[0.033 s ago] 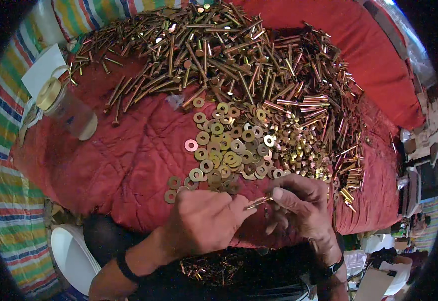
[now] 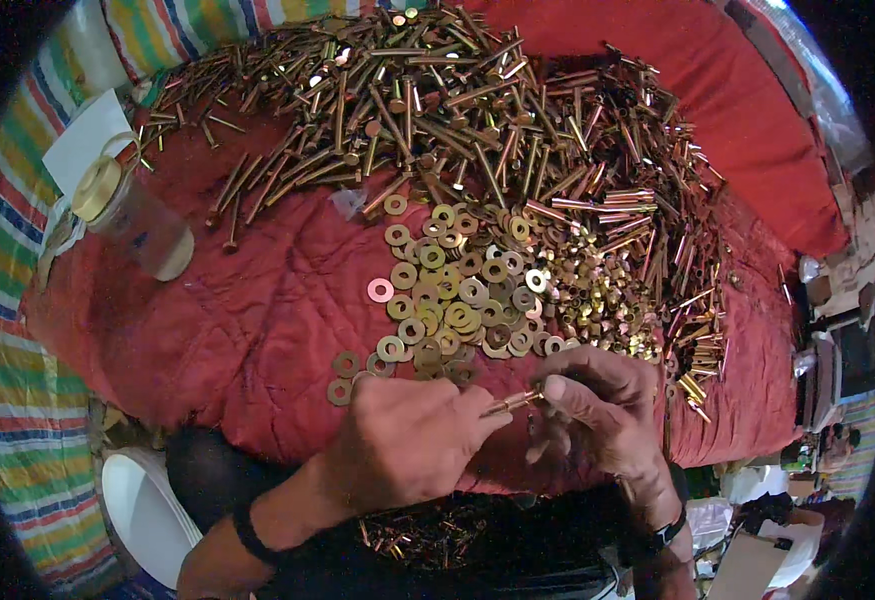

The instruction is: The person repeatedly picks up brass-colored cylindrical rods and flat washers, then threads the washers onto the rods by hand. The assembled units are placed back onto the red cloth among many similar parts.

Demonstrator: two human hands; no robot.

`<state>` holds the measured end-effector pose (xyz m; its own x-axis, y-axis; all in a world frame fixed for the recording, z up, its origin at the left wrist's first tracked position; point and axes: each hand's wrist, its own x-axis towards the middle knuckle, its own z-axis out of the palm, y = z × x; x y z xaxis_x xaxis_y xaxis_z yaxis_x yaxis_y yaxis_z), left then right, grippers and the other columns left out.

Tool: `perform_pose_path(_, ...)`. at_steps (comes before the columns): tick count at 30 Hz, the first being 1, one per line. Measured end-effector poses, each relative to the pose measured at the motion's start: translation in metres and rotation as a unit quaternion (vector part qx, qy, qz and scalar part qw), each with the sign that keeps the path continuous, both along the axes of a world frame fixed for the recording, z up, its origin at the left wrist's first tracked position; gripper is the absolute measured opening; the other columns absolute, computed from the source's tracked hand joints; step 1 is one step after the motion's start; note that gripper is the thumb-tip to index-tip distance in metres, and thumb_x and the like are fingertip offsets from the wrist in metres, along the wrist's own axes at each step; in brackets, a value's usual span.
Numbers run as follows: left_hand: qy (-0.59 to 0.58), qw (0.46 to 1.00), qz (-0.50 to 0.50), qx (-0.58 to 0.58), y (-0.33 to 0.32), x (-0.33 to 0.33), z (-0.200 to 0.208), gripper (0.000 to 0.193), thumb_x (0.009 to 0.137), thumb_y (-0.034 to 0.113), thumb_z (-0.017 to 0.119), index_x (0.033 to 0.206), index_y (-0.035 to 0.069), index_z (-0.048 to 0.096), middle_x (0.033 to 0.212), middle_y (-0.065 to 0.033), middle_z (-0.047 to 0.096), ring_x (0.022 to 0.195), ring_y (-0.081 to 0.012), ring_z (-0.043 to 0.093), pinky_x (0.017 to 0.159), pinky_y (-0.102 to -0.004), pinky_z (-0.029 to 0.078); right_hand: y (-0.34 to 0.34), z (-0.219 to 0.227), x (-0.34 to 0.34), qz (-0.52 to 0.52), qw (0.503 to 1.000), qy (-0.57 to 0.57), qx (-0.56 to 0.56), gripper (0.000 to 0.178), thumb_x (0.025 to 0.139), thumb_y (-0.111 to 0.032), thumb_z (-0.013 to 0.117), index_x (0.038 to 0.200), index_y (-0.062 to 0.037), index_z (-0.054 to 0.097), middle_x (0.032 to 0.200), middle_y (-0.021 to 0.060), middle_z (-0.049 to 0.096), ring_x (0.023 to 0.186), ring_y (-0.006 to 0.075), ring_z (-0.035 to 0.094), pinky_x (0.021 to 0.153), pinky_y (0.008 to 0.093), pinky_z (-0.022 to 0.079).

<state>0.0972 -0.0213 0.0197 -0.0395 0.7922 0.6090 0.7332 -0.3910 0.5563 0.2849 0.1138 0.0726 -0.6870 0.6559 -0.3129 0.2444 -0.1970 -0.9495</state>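
Observation:
Low in the middle, my left hand [image 2: 407, 430] is closed around one end of a thin brass-coloured bolt [image 2: 507, 405], whose shaft points right. My right hand [image 2: 602, 410] has its thumb and fingers on the other end; a small shiny piece there, perhaps a nut, is too small to make out. Just beyond my hands lies a spread of flat brass-coloured washers [image 2: 457, 290]. To its right is a heap of small shiny nuts [image 2: 607, 300]. Long bolts [image 2: 397, 110] are piled along the far side, and narrow metal sleeves [image 2: 617, 207] lie right of centre.
Everything is spread on a red quilted cloth [image 2: 257, 320]. At the left stands a clear jar with a yellowish lid [image 2: 147, 220], beside a white sheet [image 2: 85, 140]. More small metal parts [image 2: 427, 535] lie below my hands, near my lap. A white plastic container [image 2: 142, 510] is at the lower left.
My left hand has shifted very slightly left, and a little more of the bolt's shaft shows between my hands. The piles have not changed.

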Motion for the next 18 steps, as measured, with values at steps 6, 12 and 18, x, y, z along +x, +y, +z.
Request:
perform_pose_path(6, -0.426, 0.888, -0.039, -0.170, 0.007, 0.001, -0.001, 0.024, 0.091, 0.018, 0.078, 0.089, -0.005, 0.075, 0.056, 0.0018, 0.053, 0.046, -0.0080, 0.046, 0.041, -0.0289, 0.035, 0.004, -0.009, 0.004, 0.089, 0.915, 0.055, 0.391, 0.021, 0.088, -0.005, 0.078, 0.106, 0.0038, 0.071, 0.084, 0.0112, 0.071, 0.075, 0.0211, 0.072, 0.068, 0.0338, 0.061)
perform_pose_path(12, -0.715, 0.562, -0.105, -0.402, 0.001, -0.011, 0.006, 0.023, 0.092, 0.019, 0.079, 0.086, -0.003, 0.076, 0.056, 0.0054, 0.049, 0.041, -0.0031, 0.035, 0.040, -0.0251, 0.026, 0.005, -0.007, 0.010, 0.133, 0.864, 0.058, 0.481, 0.030, 0.078, -0.007, 0.085, 0.105, -0.0004, 0.074, 0.091, 0.0131, 0.074, 0.087, 0.0253, 0.073, 0.074, 0.0355, 0.059)
perform_pose_path(18, -0.402, 0.896, -0.033, -0.185, 0.000, 0.000, 0.011, 0.023, 0.091, 0.017, 0.079, 0.086, -0.005, 0.075, 0.059, 0.0038, 0.054, 0.046, -0.0077, 0.045, 0.041, -0.0295, 0.034, 0.005, -0.002, 0.012, 0.138, 0.912, 0.014, 0.387, 0.028, 0.088, -0.016, 0.080, 0.112, -0.0017, 0.073, 0.099, 0.0108, 0.075, 0.095, 0.0252, 0.074, 0.081, 0.0365, 0.059)
